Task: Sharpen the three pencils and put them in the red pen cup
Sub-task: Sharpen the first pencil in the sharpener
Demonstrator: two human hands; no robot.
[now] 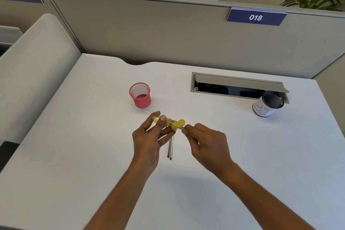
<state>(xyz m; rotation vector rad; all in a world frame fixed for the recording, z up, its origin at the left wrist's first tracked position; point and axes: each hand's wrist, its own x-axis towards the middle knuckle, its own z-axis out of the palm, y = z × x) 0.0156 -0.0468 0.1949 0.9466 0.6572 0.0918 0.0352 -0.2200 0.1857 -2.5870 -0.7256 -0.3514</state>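
- Left hand (149,136) is gripping the yellow sharpener (169,122) between thumb and fingers
- Right hand (207,142) is pinching a pencil (183,128) at the sharpener's cap
- Two pencils (170,147) are lying on the desk (84,136) below, red pen cup (140,97) standing beyond the hands

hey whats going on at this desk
A person's left hand grips a yellow translucent plastic sharpener, while the right hand pinches a thin dark pencil at its opening. Two more dark pencils lie on the white desk beneath the hands. The red mesh pen cup behind stands empty.
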